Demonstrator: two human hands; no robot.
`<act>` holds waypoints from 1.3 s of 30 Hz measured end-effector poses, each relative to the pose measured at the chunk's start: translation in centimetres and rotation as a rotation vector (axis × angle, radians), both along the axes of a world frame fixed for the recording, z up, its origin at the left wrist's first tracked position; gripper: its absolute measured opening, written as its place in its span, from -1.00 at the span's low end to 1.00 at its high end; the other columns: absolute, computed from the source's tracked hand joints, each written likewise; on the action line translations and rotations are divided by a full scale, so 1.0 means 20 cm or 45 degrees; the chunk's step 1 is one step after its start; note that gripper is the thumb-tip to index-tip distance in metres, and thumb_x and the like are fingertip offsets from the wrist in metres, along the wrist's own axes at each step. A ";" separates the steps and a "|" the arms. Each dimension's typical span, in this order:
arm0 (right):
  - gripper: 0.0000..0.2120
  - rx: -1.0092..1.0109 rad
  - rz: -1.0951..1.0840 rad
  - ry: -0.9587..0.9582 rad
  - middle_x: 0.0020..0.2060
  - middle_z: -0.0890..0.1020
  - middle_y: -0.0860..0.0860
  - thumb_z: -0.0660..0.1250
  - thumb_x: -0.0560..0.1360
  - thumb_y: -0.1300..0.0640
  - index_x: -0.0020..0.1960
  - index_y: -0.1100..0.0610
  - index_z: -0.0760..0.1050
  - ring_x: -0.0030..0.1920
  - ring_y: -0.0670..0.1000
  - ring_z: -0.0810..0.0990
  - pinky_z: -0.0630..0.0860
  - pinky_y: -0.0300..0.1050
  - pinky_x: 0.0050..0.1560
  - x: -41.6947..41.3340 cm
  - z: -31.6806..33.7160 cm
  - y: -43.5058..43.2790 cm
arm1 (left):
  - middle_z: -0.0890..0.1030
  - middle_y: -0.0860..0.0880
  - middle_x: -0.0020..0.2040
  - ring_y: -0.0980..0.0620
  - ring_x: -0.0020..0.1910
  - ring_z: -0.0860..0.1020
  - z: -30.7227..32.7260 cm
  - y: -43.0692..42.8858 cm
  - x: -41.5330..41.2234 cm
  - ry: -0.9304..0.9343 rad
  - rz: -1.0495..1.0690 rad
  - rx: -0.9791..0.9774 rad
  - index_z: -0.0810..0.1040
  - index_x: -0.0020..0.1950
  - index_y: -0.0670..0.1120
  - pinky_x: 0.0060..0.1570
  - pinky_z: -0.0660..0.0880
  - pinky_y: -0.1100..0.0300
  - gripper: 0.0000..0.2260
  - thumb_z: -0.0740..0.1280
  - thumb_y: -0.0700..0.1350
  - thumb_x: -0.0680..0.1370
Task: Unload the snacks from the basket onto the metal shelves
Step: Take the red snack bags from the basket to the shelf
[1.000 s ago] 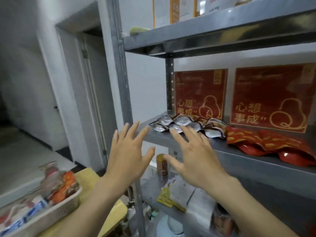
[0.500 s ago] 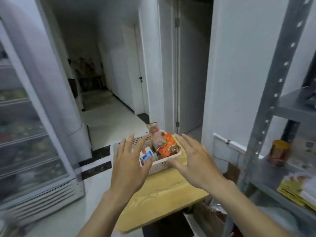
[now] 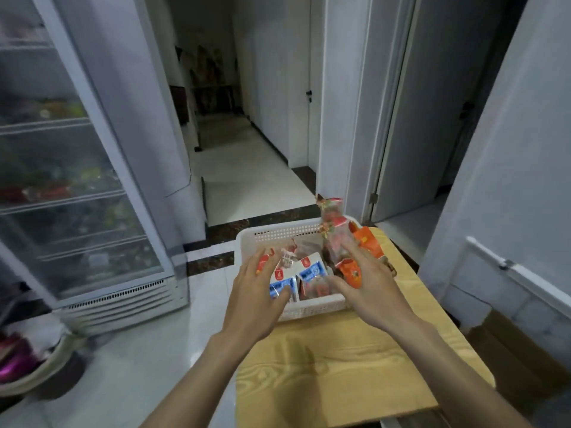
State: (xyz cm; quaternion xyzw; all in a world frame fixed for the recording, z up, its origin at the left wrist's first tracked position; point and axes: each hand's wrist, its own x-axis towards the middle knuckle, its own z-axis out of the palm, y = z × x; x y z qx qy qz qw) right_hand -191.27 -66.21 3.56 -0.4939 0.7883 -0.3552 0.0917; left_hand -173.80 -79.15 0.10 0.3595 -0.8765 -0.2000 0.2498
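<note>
White perforated plastic basket (image 3: 278, 231), at the far left end of the wooden table (image 3: 340, 366). Contents: blue-and-white packets (image 3: 312, 270) near left, orange packets (image 3: 364, 239) right, one tall clear bag (image 3: 332, 223) upright at far right. Left hand (image 3: 256, 295) and right hand (image 3: 367, 285) over the contents, fingers spread, gripping nothing. Glass-door fridge (image 3: 77, 180) stands well left.

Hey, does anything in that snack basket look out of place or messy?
Only one thing: a tall clear snack bag stands on end at the far right corner of the basket, poking well above the rim, while the other packs sit lower. Nothing looks torn.
</note>
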 end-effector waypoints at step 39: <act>-0.67 0.532 -0.039 -0.432 0.47 0.26 0.03 0.39 0.53 0.09 0.28 0.08 0.49 0.50 0.03 0.19 0.13 -0.16 0.44 -0.57 -0.85 -1.08 | 0.50 -0.04 0.23 -0.02 0.13 0.56 -0.94 -1.03 -0.55 0.057 0.329 1.032 0.48 0.24 0.05 -0.10 0.57 0.22 -0.68 0.42 -0.12 0.51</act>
